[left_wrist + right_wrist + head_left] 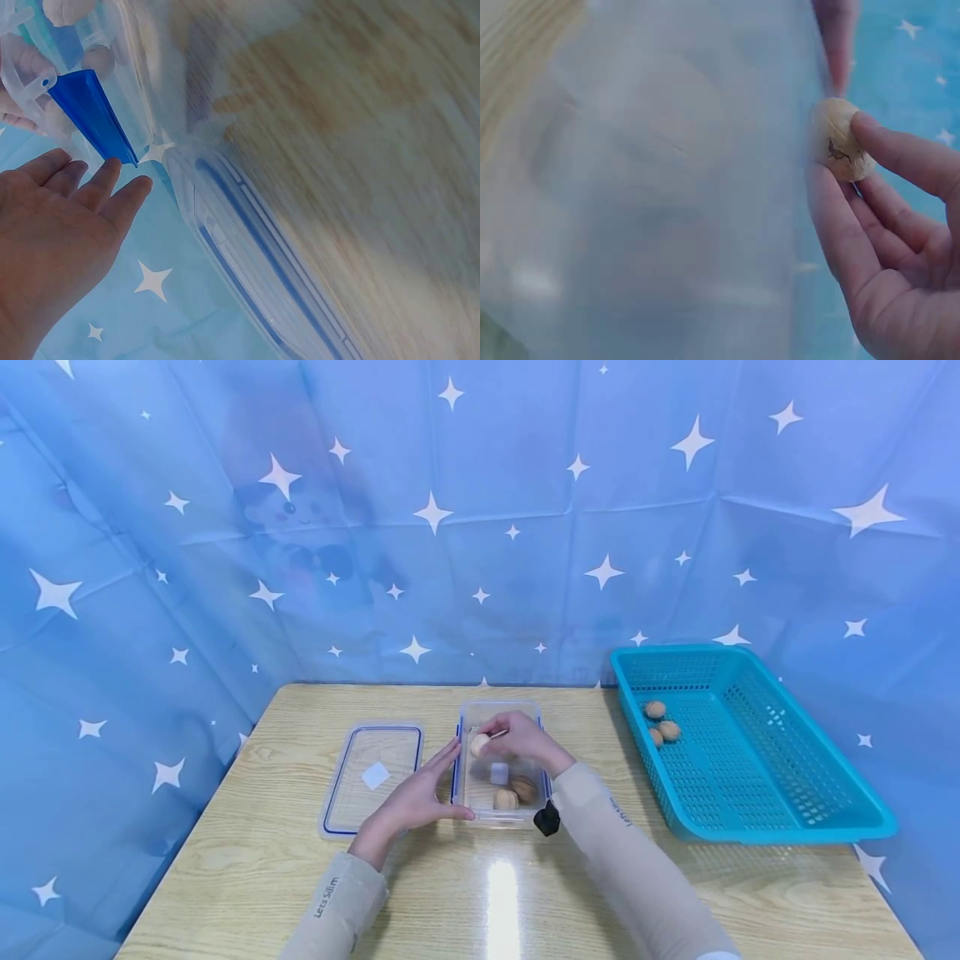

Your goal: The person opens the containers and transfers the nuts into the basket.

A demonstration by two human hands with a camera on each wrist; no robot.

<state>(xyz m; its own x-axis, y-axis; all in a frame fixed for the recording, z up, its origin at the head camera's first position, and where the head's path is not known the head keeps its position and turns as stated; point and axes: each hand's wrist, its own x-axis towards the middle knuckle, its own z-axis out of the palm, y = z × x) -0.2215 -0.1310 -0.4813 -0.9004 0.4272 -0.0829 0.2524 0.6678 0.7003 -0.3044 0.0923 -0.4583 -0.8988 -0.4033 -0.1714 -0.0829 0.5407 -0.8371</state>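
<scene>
A clear plastic box (491, 816) with blue clips stands lidless on the table. Two walnuts (506, 799) lie at its near end. My right hand (517, 737) reaches in over the far part and pinches another walnut (844, 140) between thumb and fingers; a dark crack shows in its shell. My left hand (417, 797) lies along the box's left side, fingers extended and thumb at the near corner. In the left wrist view, the fingertips of that hand are right beside a blue clip (94, 116).
Left of the box lies its clear lid (347, 789) with a blue seal and a white square label (376, 775). A turquoise perforated basket (780, 837) stands at the right, with three walnuts (669, 731) along its left side. Behind the wooden table (247, 860) hangs a blue star-patterned curtain (510, 568).
</scene>
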